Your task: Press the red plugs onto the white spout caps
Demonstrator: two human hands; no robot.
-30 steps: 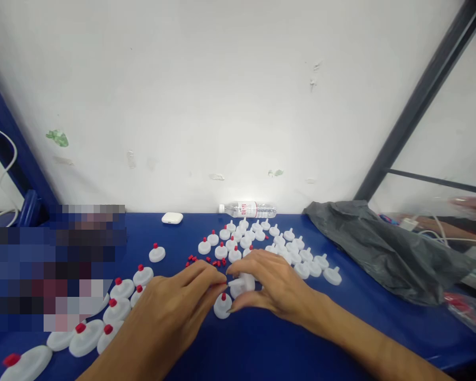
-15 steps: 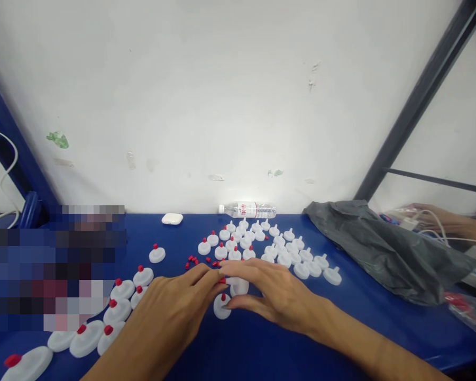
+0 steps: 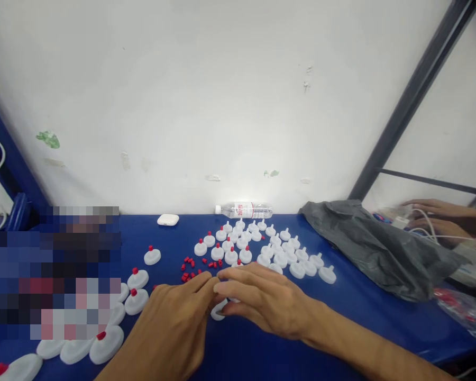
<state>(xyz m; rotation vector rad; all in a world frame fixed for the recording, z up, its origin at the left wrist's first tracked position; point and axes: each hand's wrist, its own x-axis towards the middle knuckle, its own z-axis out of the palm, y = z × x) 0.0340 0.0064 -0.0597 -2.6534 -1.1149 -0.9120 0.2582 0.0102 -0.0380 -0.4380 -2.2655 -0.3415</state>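
Observation:
My left hand (image 3: 178,312) is closed in a pinch, its fingertips meeting those of my right hand (image 3: 267,301) over the blue table. The red tip cap seen between my left fingers a moment ago is now hidden by the hands. My right hand curls round a white nozzle lid, which is almost fully covered. Below the fingertips, another white nozzle lid (image 3: 218,312) sits on the table, partly hidden. Just beyond, loose red tip caps (image 3: 188,277) lie scattered. Several white lids with red tips (image 3: 230,256) stand behind my hands, and bare-nozzle lids (image 3: 297,270) cluster to the right.
Red-tipped lids (image 3: 107,344) spread along the left, beside a blurred-out area. A water bottle (image 3: 244,210) lies against the wall, with a white case (image 3: 168,219) left of it. A grey plastic bag (image 3: 376,248) covers the right side; another person's hands (image 3: 440,217) are beyond.
My hands have drawn closer together, hiding the red tip cap and white lid that showed between them. The view has shifted slightly to the right.

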